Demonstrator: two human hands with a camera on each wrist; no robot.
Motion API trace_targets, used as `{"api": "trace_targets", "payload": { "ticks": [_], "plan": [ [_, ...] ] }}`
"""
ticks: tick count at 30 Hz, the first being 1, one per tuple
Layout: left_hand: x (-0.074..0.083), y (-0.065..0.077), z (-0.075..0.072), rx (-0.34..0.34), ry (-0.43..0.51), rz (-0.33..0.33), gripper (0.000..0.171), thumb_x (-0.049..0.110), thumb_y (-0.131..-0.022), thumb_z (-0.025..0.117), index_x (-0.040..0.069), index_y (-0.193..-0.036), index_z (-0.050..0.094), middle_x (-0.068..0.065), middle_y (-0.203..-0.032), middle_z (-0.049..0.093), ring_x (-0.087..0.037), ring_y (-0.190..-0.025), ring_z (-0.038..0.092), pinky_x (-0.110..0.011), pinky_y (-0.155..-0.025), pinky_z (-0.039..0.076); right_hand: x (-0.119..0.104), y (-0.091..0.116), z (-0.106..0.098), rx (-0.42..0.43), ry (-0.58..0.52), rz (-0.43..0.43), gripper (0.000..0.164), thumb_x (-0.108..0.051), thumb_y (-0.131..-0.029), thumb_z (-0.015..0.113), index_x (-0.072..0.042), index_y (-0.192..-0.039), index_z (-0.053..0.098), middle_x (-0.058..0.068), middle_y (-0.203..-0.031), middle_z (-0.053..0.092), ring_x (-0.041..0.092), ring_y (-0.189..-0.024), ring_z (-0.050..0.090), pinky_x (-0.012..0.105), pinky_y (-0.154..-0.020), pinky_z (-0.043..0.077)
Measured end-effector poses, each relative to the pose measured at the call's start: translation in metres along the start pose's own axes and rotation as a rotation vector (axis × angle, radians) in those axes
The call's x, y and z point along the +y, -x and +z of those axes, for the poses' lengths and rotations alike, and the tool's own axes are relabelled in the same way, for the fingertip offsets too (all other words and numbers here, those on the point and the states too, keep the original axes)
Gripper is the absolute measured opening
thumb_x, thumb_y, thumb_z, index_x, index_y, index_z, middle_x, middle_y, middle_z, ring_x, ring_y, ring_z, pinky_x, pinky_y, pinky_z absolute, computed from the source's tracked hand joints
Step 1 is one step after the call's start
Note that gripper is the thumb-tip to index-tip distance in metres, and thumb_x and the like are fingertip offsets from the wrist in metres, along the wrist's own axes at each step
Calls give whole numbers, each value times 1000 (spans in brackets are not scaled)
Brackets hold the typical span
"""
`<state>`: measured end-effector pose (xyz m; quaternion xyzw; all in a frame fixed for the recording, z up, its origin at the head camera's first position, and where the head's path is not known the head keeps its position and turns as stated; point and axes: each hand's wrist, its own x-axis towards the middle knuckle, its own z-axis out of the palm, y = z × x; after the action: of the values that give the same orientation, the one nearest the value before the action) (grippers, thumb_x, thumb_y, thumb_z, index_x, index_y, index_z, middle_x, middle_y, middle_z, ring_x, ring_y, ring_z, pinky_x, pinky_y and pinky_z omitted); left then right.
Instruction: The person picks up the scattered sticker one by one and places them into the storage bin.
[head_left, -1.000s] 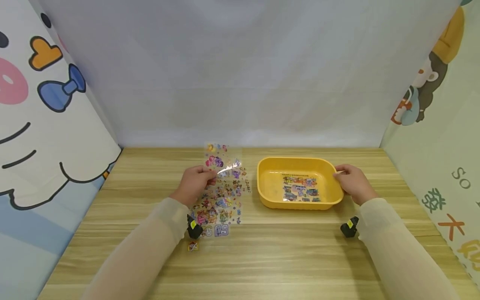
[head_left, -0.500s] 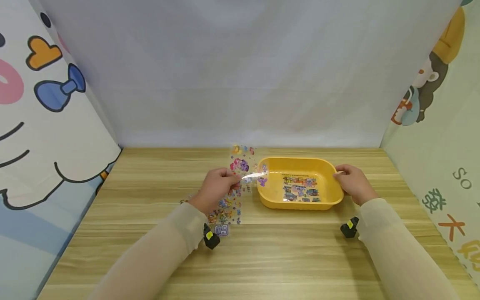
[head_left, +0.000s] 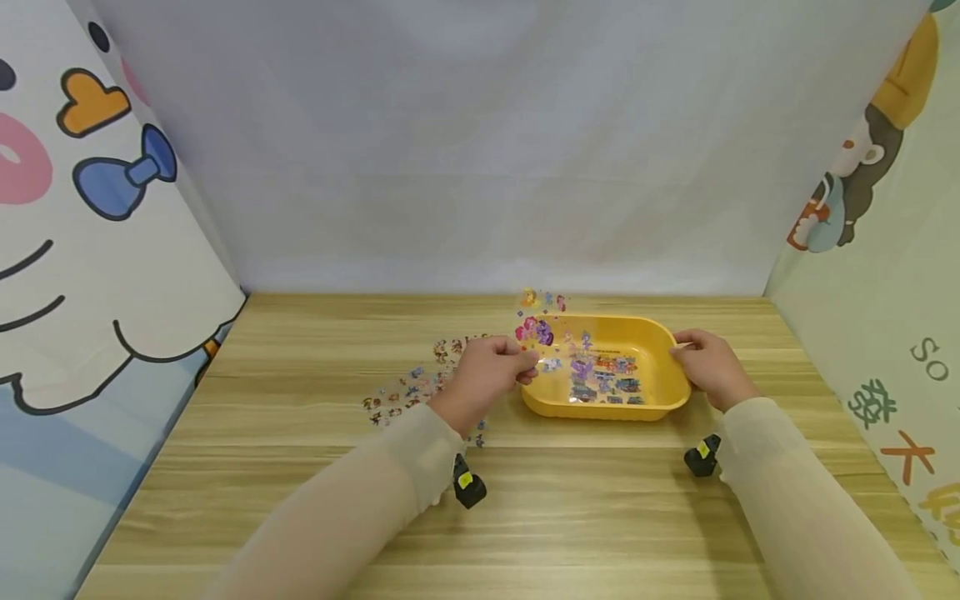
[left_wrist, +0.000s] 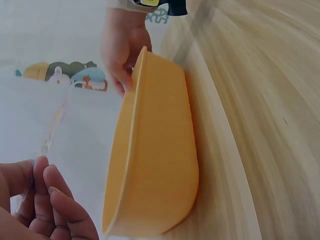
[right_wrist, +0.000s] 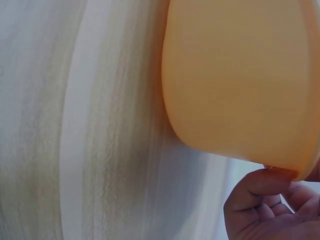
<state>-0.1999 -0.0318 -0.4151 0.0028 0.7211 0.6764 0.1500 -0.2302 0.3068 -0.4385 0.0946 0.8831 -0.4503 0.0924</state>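
Head view: left hand [head_left: 491, 371] pinches a clear printed sheet [head_left: 537, 333] at its left edge, holding it over the left part of the yellow tub [head_left: 592, 412]. Another printed sheet [head_left: 628, 386] lies inside the tub. Loose sheets [head_left: 412, 387] lie on the worktop [head_left: 585, 525], left of the tub. Right hand [head_left: 708, 367] grasps the tub's right end.

Left wrist view: fingers grip the held sheet, seen nearly edge-on, apart from the tub wall.

Right wrist view: fingers are clamped on the tub rim; no sheet is visible here.

Step in hand, as judged: loading the sheet, tub steadied. Next move probably calls for centring the sheet, lowering it flat, then releasing it.
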Motion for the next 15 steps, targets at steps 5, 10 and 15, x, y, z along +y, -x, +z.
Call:
{"api": "trace_targets", "payload": {
  "ticks": [5, 10, 15],
  "plan": [
    [7, -1, 12, 18, -40, -14, 16, 20, -99, 73, 7, -89, 72, -5, -92, 75, -31, -97, 72, -44, -85, 57, -1, 0, 0, 1, 12, -6, 48, -18, -109, 45, 9, -149, 41, 25, -122, 54, 21, -82, 58, 29, -64, 54],
    [8, -2, 24, 25, -76, -4, 17, 21, -99, 73, 10, -86, 72, -3, -88, 74, -29, -93, 71, -43, -82, 55, 0, 1, -1, 1, 26, -12, 49, -18, -109, 45, 10, -149, 40, 26, -121, 54, 21, -83, 58, 29, -64, 54],
    [5, -6, 34, 65, -95, 17, 19, 20, -98, 74, 10, -82, 71, -3, -85, 73, -24, -88, 71, -34, -61, 48, -1, 1, 0, -2, 29, -11, 49, -18, -109, 45, 10, -149, 40, 26, -121, 55, 21, -82, 58, 29, -64, 53]
  ]
}}
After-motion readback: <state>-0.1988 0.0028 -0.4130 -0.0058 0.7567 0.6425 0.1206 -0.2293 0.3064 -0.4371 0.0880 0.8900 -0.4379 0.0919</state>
